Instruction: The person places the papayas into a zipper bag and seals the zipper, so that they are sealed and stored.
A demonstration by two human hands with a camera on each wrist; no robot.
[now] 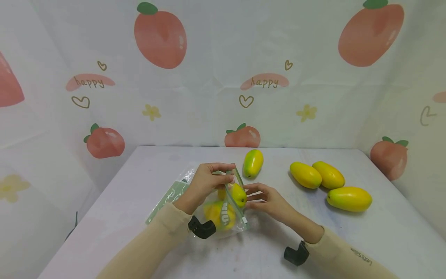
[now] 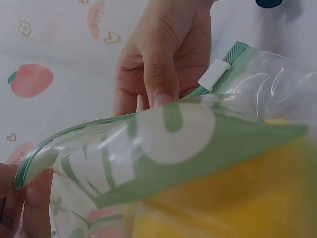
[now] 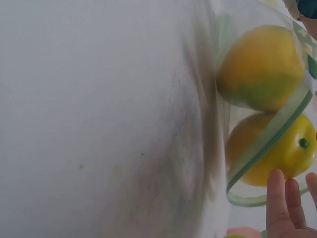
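Observation:
In the head view my left hand (image 1: pixel 208 180) pinches the upper edge of a clear zip bag (image 2: pixel 173 129) with a green band and green zip. One yellow mango (image 1: pixel 216 214) lies inside the bag. Another mango (image 1: pixel 239 195) sits at the bag's open mouth, its stem end facing my right hand (image 1: pixel 267 199). The right hand's fingers (image 3: pixel 277 198) are extended against that mango and the mouth's edge, not curled round anything. A white slider (image 1: pixel 244 220) is at the near end of the zip. The left palm is hidden.
A single mango (image 1: pixel 253 163) lies behind the bag on the white table (image 1: pixel 278 255). Farther right are three more: one mango (image 1: pixel 305 175), a second mango (image 1: pixel 328 175) touching it, and a third mango (image 1: pixel 349 199) nearer me. A fruit-print cloth (image 1: pixel 209 104) hangs behind.

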